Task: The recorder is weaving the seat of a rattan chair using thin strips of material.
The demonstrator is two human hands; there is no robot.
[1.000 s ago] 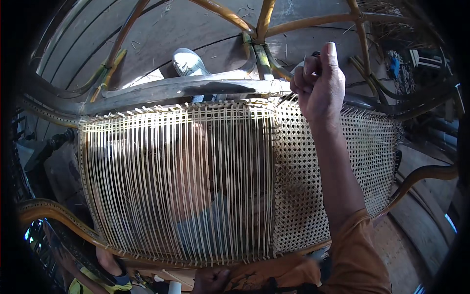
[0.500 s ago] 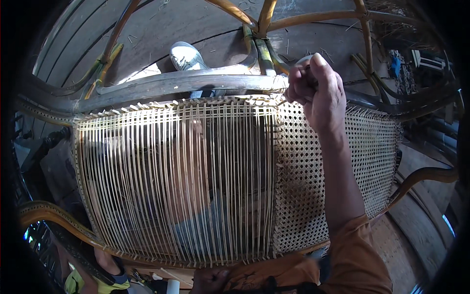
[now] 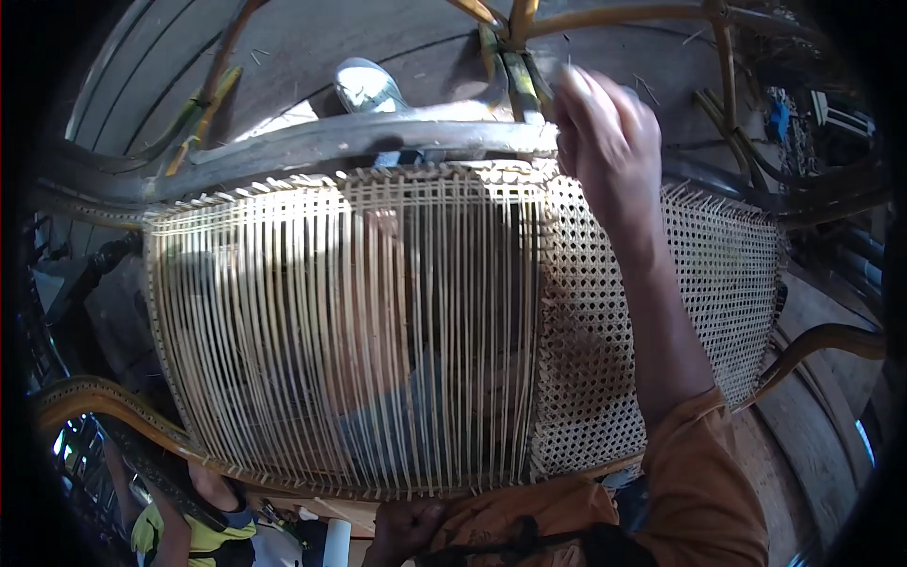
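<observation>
A curved seat frame lies before me, strung on its left part with long pale cane strands [image 3: 283, 331] running near to far. Its right part carries finished open-hole cane webbing [image 3: 723, 283]. My right hand [image 3: 614, 142] hangs above the far rim, where strands and webbing meet. Its fingers are drawn together and slightly blurred; anything between them is too small to make out. At the near rim my left hand [image 3: 408, 522] is curled closed in shade, low in front of my orange shirt. What it holds, if anything, is hidden. Cross strands run along the far edge.
Dark curved wooden rails [image 3: 331, 146] and bamboo-coloured legs [image 3: 520, 85] surround the seat. A shoe [image 3: 367, 87] rests on the floor beyond. Through the strands show bare skin and blue cloth. At lower left sits another person in yellow [image 3: 213, 524]; a white cylinder [image 3: 336, 543] stands nearby.
My right hand has risen and tipped forward, from an upright fist with the thumb up to fingers pointing away. The whole view has shifted slightly. My left hand stays near the rim.
</observation>
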